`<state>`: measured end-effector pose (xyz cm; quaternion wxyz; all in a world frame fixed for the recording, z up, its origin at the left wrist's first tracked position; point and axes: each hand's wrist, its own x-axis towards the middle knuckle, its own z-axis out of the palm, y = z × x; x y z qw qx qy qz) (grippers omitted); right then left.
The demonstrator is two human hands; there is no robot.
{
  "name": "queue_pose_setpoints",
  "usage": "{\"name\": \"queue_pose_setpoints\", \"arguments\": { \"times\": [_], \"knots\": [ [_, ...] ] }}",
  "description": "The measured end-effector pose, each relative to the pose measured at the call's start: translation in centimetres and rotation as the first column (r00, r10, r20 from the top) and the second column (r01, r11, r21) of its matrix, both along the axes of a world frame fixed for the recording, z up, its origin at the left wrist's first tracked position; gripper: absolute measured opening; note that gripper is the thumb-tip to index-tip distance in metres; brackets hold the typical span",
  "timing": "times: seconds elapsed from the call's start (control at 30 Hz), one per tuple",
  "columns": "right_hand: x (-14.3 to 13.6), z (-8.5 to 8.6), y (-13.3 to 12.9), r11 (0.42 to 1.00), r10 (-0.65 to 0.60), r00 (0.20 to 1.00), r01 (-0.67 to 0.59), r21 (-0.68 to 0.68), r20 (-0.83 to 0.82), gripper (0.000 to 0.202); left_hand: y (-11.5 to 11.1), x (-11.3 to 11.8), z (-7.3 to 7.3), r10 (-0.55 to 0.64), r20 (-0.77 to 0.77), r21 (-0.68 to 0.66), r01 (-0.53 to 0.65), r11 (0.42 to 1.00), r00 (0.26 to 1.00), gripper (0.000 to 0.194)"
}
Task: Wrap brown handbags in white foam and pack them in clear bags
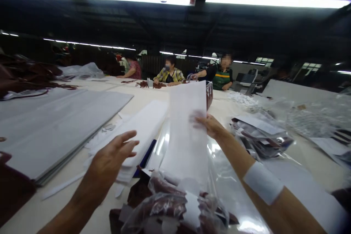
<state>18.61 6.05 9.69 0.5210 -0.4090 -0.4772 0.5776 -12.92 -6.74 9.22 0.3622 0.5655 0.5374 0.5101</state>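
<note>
Visibly, the right hand (215, 127) has a long white sheet (188, 131) by its side edge, beyond the wrapped bundle (167, 204), which is my landmark. Its fingers (202, 120) seem to pinch this edge, although blur hides exactly how they press. The grip is at the side, probably because in this way the broad face remains flat and the hand does not cover much of it. The sheet rises away from the bundle, and its lower end comes down close behind it; whether the two are touching, I cannot tell.

The left hand (109, 157) is to the left of the bundle and a little beyond it, with the fingers (127, 136) loosely spread and holding nothing. Perhaps it is open so that it can support the free side of the sheet.

Clear plastic (230, 179) lies to the right of the bundle, on the table (148, 97). A pile of white paper (153, 115) is beyond the bundle, towards its left, and grey boards (63, 124) lie farther left. These are stacked flat, I think, to keep them straight and easy to reach.
</note>
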Motion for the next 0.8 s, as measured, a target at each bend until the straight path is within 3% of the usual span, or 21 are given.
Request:
{"name": "queue_pose_setpoints", "arguments": {
  "times": [0.07, 0.17, 0.27, 0.37, 0.47, 0.6, 0.8],
  "knots": [
    [-2.2, 1.9, -2.5, 0.987, 0.145, 0.989, -0.144, 0.065, -0.008, 0.034, 2.6, 3.1, 3.2, -0.101, 0.057, -0.016, 0.102, 0.995, 0.993, 0.062],
    [-5.4, 3.5, -5.5, 0.931, 0.358, 0.933, -0.359, 0.072, 0.021, 0.035, 4.4, 7.1, 6.5, -0.27, 0.184, 0.127, 0.25, 0.96, 0.945, 0.07],
    [-7.2, 3.9, -6.5, 0.886, 0.46, 0.887, -0.462, 0.043, 0.04, 0.041, 4.1, 8.9, 7.7, -0.398, 0.383, 0.219, 0.336, 0.916, 0.834, 0.069],
    [-7.6, 4.0, -6.8, 0.874, 0.478, 0.874, -0.483, 0.057, 0.081, 0.044, 3.0, 9.0, 7.7, -0.382, 0.449, 0.188, 0.332, 0.924, 0.808, 0.055],
    [-7.4, 4.3, -7.4, 0.873, 0.45, 0.874, -0.474, 0.115, 0.185, 0.039, 2.1, 9.0, 7.3, -0.322, 0.475, 0.174, 0.272, 0.947, 0.819, 0.041],
    [-6.6, 5.2, -8.3, 0.881, 0.349, 0.862, -0.436, 0.186, 0.368, 0.029, 1.5, 9.2, 7.2, -0.272, 0.474, 0.229, 0.181, 0.956, 0.837, 0.039],
    [-6.2, 8.5, -10.4, 0.925, 0.026, 0.906, -0.182, 0.334, 0.422, 0.036, 0.7, 9.6, 7.3, -0.235, 0.442, 0.28, 0.116, 0.953, 0.865, 0.05]
  ]
}}
